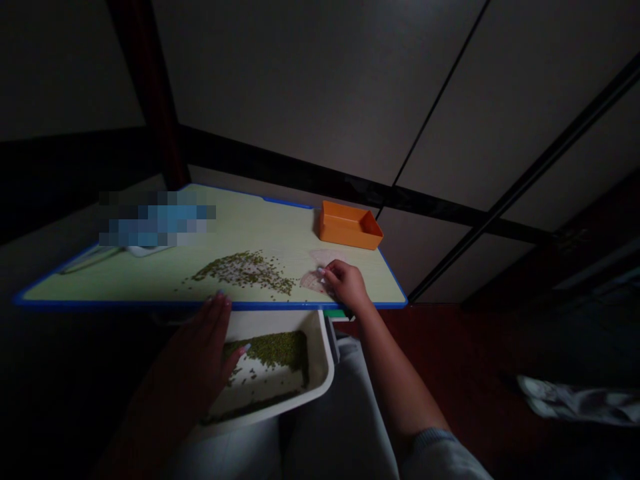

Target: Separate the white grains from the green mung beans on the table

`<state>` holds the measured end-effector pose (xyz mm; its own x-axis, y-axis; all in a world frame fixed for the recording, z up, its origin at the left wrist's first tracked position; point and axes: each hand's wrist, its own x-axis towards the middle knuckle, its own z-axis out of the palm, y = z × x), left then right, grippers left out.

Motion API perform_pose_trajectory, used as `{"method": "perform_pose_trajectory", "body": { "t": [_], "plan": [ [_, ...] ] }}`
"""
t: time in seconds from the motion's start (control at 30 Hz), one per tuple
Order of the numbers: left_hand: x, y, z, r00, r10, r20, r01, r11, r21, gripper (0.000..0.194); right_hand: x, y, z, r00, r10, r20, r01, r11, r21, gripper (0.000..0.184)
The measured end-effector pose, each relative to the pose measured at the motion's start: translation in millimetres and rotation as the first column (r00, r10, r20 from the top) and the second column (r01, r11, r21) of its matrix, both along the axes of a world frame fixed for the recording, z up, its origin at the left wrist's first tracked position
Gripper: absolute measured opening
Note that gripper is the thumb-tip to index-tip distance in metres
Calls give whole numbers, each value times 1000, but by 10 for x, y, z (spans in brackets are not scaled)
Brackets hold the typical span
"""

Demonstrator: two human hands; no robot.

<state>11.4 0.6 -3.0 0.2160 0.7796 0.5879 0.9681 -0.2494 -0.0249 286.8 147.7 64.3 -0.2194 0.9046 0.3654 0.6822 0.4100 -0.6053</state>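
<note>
My right hand (346, 283) is over the right part of the pale yellow tabletop (240, 220), thumb and fingertips pinched together. Whatever the pinch holds is too small to make out. A pale fan-shaped patch (312, 280) lies beneath those fingertips; I cannot tell whether it is paper or print. To its left, small green seeds or pods (250, 270) are spread in a loose heap. With fingers stretched out and thumb apart, my left hand (213, 337) rests near the table's front edge, above a white bin (327, 373) holding more green seeds (280, 348).
An orange open box (350, 225) stands at the table's back right corner. A blurred-out blue object (160, 223) lies at the back left. Blue trim (280, 306) runs along the table edge. The wall (310, 100) rises behind. White shoes (540, 393) show at far right.
</note>
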Motion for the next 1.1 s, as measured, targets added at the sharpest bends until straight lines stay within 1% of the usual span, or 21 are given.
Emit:
{"method": "perform_pose_trajectory", "body": {
  "t": [0.17,0.33,0.47,0.6,0.67,0.73,0.8,0.87,1.0,1.1],
  "plan": [
    [0,1,-8,1000,7,17,-7,1000,5,78,-83,-18,59,989,-43,144,36,998,48,19],
    [12,-25,20,999,2,40,0,999,-47,79,-143,-42,90,977,-70,202,58,996,64,21],
    [31,-62,85,999,12,49,-8,995,-99,77,-111,-56,83,979,-121,163,114,992,52,21],
    [40,-76,123,999,1,43,4,993,-115,77,-72,-53,44,988,-128,91,124,991,45,22],
    [37,-69,110,999,-1,33,4,996,-88,77,-68,-49,20,997,-79,19,79,997,28,23],
    [31,-56,81,1000,3,30,-1,998,-58,77,-72,-45,-1,999,3,-53,-4,1000,-6,24],
    [26,-41,51,1000,6,28,-5,999,-38,78,-76,-40,-17,994,57,-95,-60,998,-29,25],
    [23,-33,36,1000,4,20,-3,1000,-25,78,-75,-32,-30,993,50,-111,-53,998,-26,25],
    [18,-35,48,1000,-3,8,3,1000,-13,78,-62,-17,-43,996,-9,-94,9,1000,-10,24],
    [14,-35,58,1000,-12,-2,12,1000,-7,79,-59,-14,-42,998,28,-65,-30,999,-32,24]
  ]
}}
